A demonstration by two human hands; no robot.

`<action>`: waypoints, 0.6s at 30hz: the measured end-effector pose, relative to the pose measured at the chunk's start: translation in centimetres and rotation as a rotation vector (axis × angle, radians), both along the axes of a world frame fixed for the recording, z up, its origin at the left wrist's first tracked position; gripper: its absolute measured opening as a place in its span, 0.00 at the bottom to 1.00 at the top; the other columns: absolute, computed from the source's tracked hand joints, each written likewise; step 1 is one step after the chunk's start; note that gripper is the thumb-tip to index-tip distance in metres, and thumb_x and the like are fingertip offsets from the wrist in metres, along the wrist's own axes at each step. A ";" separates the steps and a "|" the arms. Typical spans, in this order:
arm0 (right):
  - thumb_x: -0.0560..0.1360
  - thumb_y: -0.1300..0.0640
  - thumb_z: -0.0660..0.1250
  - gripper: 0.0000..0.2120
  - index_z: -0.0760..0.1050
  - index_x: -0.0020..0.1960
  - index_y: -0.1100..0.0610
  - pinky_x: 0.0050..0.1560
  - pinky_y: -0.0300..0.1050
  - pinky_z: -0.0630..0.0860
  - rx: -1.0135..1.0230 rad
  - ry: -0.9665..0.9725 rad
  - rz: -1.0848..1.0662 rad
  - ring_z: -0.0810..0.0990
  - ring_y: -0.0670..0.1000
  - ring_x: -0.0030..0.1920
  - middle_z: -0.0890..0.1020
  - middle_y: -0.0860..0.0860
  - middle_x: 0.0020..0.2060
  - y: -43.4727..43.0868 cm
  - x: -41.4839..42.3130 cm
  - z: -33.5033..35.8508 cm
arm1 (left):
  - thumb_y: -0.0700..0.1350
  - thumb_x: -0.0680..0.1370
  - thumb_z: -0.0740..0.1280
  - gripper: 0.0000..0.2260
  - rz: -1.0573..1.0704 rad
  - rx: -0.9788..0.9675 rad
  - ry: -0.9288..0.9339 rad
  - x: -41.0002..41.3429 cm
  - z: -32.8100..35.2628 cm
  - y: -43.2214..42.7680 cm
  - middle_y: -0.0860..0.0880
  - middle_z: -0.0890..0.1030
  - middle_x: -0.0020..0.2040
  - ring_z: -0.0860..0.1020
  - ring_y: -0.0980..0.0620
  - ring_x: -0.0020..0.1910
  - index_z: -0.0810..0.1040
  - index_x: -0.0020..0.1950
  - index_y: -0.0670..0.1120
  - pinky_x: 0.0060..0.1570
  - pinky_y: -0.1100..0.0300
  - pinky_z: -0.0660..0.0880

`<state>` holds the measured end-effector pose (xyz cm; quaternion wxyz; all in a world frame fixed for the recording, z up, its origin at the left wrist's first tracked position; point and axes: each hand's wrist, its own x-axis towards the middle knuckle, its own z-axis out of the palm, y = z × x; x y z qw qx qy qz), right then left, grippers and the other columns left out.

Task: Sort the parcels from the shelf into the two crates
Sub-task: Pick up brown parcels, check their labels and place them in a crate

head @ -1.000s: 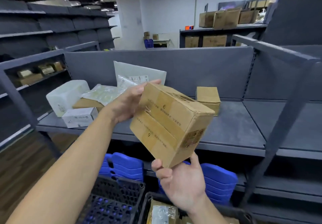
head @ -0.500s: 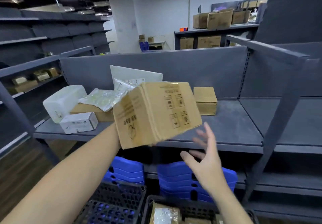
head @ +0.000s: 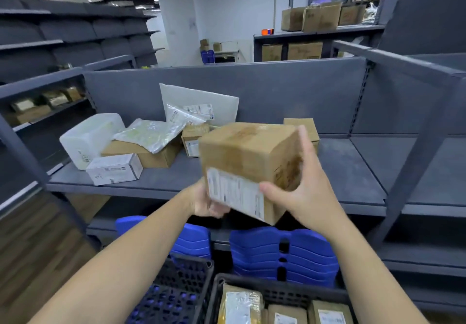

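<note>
I hold a brown cardboard box (head: pixel 248 157) in the air in front of the grey shelf (head: pixel 176 180), its white shipping label turned toward me. My left hand (head: pixel 206 204) grips its lower left corner from below. My right hand (head: pixel 300 187) clasps its right side, thumb on the label face and fingers up along the side. Below me stand two black crates: the left crate (head: pixel 181 280) shows no parcels, the right crate (head: pixel 277 291) holds several brown parcels. More parcels lie on the shelf's left half.
On the shelf lie a white foam box (head: pixel 88 139), a small white box (head: pixel 114 168), a flat brown box (head: pixel 151 156), plastic mailers (head: pixel 151 133) and two small brown boxes (head: pixel 301 127). Blue stacked bins (head: pixel 282 255) sit underneath. A slanted shelf post (head: pixel 416 157) stands at right.
The box has turned over so its label faces me. My right hand, free half a second ago, now clasps its right side; my left hand shifted under the lower left corner.
</note>
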<state>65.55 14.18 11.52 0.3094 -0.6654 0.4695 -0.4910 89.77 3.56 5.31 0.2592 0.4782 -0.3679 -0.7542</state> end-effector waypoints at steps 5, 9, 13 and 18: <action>0.75 0.48 0.75 0.54 0.36 0.80 0.30 0.66 0.66 0.77 0.388 -0.866 -0.074 0.84 0.56 0.63 0.75 0.45 0.74 -1.6 2.6 -5.0 | 0.78 0.61 0.73 0.53 0.177 -0.162 0.465 0.6 -0.1 0.1 0.36 0.71 0.77 0.71 0.30 0.73 0.67 0.80 0.55 0.72 0.28 0.63; 0.65 0.45 0.83 0.58 0.47 0.80 0.31 0.66 0.67 0.77 0.419 -0.960 -0.060 0.83 0.57 0.64 0.76 0.48 0.72 -1.5 3.8 -7.8 | 0.62 0.65 0.82 0.49 0.148 -0.385 0.293 -0.8 0.2 0.5 0.42 0.75 0.74 0.75 0.36 0.72 0.63 0.81 0.59 0.62 0.33 0.76; 0.65 0.42 0.83 0.46 0.63 0.76 0.40 0.65 0.64 0.79 0.425 -0.866 -0.061 0.83 0.54 0.63 0.81 0.48 0.66 -1.0 3.5 -9.1 | 0.49 0.68 0.77 0.45 0.231 -0.531 0.188 -1.4 0.8 1.2 0.44 0.81 0.69 0.81 0.44 0.64 0.61 0.83 0.54 0.53 0.43 0.82; 0.72 0.40 0.70 0.28 0.77 0.69 0.49 0.64 0.62 0.79 0.387 -0.718 -0.069 0.82 0.52 0.65 0.85 0.49 0.62 -1.2 0.6 -9.2 | 0.46 0.67 0.77 0.40 0.187 -0.656 0.126 -0.4 1.2 1.6 0.45 0.82 0.64 0.81 0.44 0.63 0.69 0.79 0.51 0.54 0.43 0.81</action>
